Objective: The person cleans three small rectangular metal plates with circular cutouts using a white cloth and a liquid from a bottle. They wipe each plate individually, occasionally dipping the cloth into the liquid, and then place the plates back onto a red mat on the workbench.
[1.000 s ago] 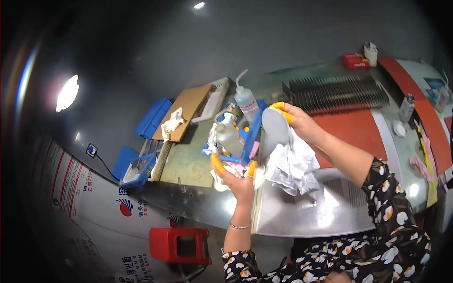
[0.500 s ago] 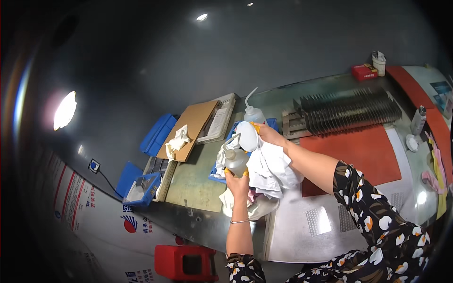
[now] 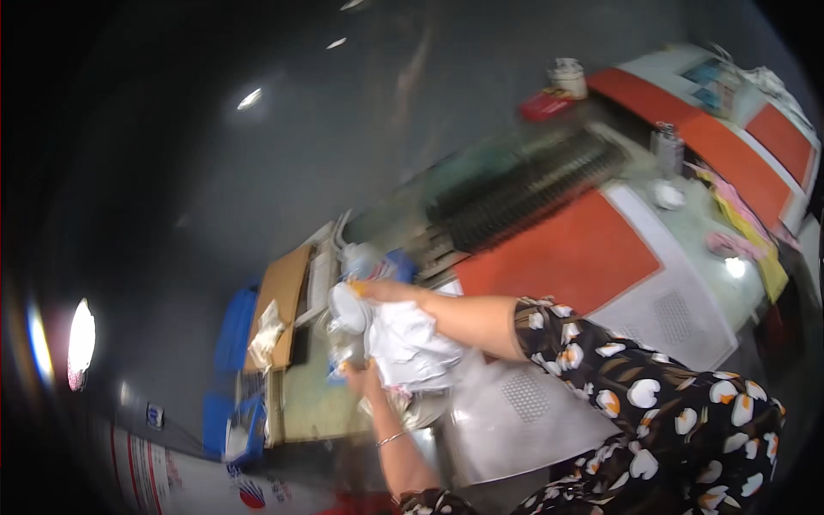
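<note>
My left hand (image 3: 366, 378), with yellow covers on the fingertips and a bracelet at the wrist, is closed on a translucent squeeze bottle (image 3: 345, 349), blurred by motion. Just above the bottle, my right hand (image 3: 382, 290) grips a white round disc (image 3: 350, 311) at its upper edge. A white cloth (image 3: 410, 345) hangs beneath the right hand and forearm, beside the disc. Behind the disc stands another squeeze bottle (image 3: 359, 259) with a bent spout, next to a blue tray (image 3: 400, 265) that is mostly covered.
A dark finned rack (image 3: 532, 193) and an orange mat (image 3: 558, 257) lie to the right. Cardboard (image 3: 280, 296) with a crumpled cloth (image 3: 266, 335) rests at the left, near blue bins (image 3: 236, 330). A metal can (image 3: 667, 150) and a yellow cloth (image 3: 760, 249) are farther right.
The whole view has swung to the right, so the table and both hands appear farther left and lower. The disc and squeeze bottle stay in my hands.
</note>
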### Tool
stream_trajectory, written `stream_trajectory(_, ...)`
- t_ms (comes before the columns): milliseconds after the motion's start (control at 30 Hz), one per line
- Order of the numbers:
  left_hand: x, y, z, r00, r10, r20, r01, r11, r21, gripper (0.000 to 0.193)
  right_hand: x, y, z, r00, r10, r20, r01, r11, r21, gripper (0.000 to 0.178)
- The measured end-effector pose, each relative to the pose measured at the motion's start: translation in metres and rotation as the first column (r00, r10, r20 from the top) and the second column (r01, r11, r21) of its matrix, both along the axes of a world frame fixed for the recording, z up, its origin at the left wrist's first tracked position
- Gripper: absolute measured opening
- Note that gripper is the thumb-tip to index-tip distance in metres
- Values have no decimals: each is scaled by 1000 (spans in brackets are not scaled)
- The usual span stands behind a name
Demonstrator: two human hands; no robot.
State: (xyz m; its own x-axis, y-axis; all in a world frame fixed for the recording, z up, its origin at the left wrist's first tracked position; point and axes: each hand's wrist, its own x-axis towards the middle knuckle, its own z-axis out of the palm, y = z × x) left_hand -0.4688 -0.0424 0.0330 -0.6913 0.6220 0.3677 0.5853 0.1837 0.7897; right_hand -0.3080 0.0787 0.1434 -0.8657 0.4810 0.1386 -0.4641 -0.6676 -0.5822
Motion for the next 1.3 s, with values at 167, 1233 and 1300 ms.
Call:
stream_trajectory(167,-26,6,4,962,56,-268,2,978,210,59,25,18,-5,910,-412,-37,394,834,387,20)
stream_trajectory(1233,704,94,-35,-151,-988,-15,987,-152,57,24,638,-129,-123,-727,-674,131,-232,421,877,34)
stream_trajectory(1300,702,106,-42,-203,-976,-78,979,-203,-8,24,638,-131,-120,-686,-722,92,-250,353,902,25)
